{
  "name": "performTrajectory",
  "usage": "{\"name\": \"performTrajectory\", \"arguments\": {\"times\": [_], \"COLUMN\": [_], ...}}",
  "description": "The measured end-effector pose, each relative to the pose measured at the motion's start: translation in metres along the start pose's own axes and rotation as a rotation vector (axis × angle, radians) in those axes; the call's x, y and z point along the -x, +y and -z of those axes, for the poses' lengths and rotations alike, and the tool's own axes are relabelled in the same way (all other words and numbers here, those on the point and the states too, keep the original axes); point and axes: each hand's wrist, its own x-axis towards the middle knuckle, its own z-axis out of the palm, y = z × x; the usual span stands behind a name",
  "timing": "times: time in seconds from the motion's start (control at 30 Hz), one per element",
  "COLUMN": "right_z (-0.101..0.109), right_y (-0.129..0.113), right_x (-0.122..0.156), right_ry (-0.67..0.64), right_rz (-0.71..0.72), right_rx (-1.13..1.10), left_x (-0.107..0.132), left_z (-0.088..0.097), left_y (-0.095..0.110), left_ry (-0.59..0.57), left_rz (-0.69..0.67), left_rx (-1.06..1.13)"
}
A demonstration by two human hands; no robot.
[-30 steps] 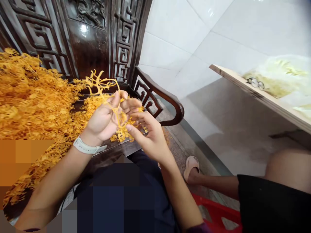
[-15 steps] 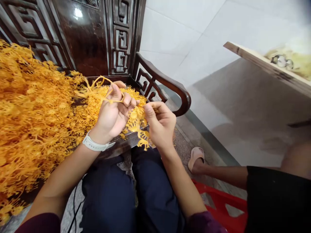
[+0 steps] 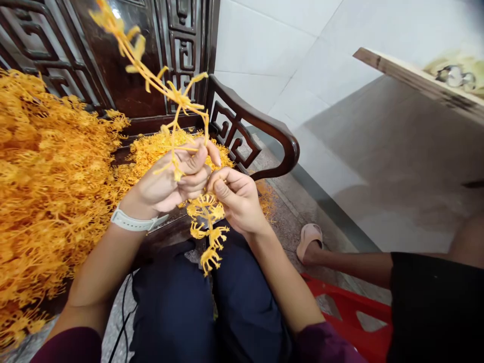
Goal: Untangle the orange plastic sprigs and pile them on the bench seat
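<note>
My left hand [image 3: 172, 179], with a white watch band on its wrist, is closed round a branched yellow plastic sprig [image 3: 162, 83] that sticks up and to the left past the carved wood. Touching it on the right, my right hand [image 3: 236, 199] pinches a short string of small yellow plastic pieces [image 3: 207, 232] that hangs down over my dark blue trousers. Both hands are held above the front edge of a dark wooden bench [image 3: 260, 136].
A large heap of the same yellow plastic sprigs [image 3: 49, 171] covers the bench seat on the left. Another person's leg and pink slipper [image 3: 308, 242] lie on the floor at right, beside a red plastic stool [image 3: 348, 317]. A wooden board [image 3: 408, 78] juts in at upper right.
The sprig in my left hand has swung up, now standing high above the hands. The string of pieces under my right hand hangs lower. The camera has tilted down slightly.
</note>
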Motion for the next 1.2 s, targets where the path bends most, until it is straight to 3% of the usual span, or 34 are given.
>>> {"name": "performTrajectory", "arguments": {"times": [0.2,0.37,0.47,0.53,0.67,0.73,0.87,1.0,1.2], "right_z": [0.001,0.006,0.012,0.016,0.018,0.02,0.021,0.017,0.007], "right_y": [0.004,0.006,0.002,0.0,0.004,0.01,0.02,0.015,-0.003], "right_x": [0.001,-0.001,-0.002,-0.004,-0.009,-0.013,-0.017,-0.01,0.002], "right_ry": [-0.111,-0.329,-0.325,-0.236,0.086,0.158,0.156,0.187,-0.078], "right_rz": [-0.111,-0.045,0.02,0.015,-0.071,-0.097,-0.083,0.132,0.35], "right_rx": [-0.134,-0.312,-0.327,-0.274,-0.131,-0.011,0.206,0.306,0.636], "left_x": [-0.001,0.004,0.004,0.002,-0.005,-0.006,-0.007,-0.009,-0.014], "left_z": [-0.005,-0.005,-0.004,-0.004,-0.004,-0.004,-0.003,-0.004,-0.004], "left_y": [0.001,0.003,-0.002,-0.006,-0.005,0.0,0.004,0.001,-0.004], "left_ry": [-0.047,-0.092,-0.137,-0.111,0.044,0.111,0.184,0.25,0.352], "left_rz": [0.057,0.191,0.239,0.18,0.101,0.079,0.001,-0.08,-0.126], "left_rx": [0.04,0.068,0.042,0.048,0.093,0.111,0.091,0.05,0.064]}}
